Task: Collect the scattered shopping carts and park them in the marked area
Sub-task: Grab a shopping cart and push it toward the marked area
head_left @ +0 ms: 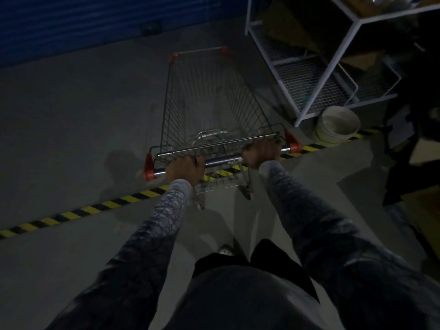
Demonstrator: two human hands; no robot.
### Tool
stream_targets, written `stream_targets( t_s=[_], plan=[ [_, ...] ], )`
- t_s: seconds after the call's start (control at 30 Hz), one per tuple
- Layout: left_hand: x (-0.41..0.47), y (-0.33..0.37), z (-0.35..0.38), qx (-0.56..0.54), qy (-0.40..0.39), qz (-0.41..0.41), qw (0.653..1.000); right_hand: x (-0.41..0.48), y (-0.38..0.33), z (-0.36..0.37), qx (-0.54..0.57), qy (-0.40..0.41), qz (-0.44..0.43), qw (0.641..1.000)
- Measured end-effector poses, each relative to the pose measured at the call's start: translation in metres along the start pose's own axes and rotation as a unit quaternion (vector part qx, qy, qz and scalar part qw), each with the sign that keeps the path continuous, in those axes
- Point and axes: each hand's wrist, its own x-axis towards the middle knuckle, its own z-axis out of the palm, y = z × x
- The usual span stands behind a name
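Observation:
A wire shopping cart (209, 96) with red corner caps stands in front of me on the grey floor, its basket pointing away toward a blue wall. My left hand (184, 169) grips the left part of the cart's handle bar (222, 161). My right hand (262, 152) grips the bar's right part. A yellow-and-black striped line (78, 211) crosses the floor under the handle end of the cart, and most of the basket lies beyond the line.
A white metal rack (316, 75) with wire shelves stands right of the cart. A stack of white buckets (338, 126) sits on the floor at its foot, by the striped line. A blue shutter wall (71, 22) closes the far side. Dark shapes fill the right edge.

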Motion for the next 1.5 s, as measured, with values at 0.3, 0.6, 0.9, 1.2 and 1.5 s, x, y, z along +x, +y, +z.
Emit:
stream_targets(
  t_s=[0.3,0.6,0.9,1.2,1.5],
  plan=[
    [0.186,-0.04,-0.007,-0.021,-0.011,-0.077,0.997,0.195,-0.067,-0.018,-0.027,0.049,-0.087,0.995],
    [0.388,-0.087,-0.011,0.002,0.054,-0.188,0.981,0.4,-0.129,-0.032,0.023,0.143,-0.225,0.964],
    [0.52,-0.127,0.007,-0.058,-0.026,-0.263,0.963,0.545,-0.181,-0.048,0.043,0.141,-0.327,0.933],
    [0.575,-0.161,-0.035,-0.196,-0.107,-0.256,0.94,0.642,-0.244,-0.079,0.046,0.124,-0.32,0.938],
    [0.465,-0.22,-0.021,-0.288,-0.185,-0.366,0.865,0.619,-0.373,-0.004,0.143,0.029,-0.191,0.971]
  ],
)
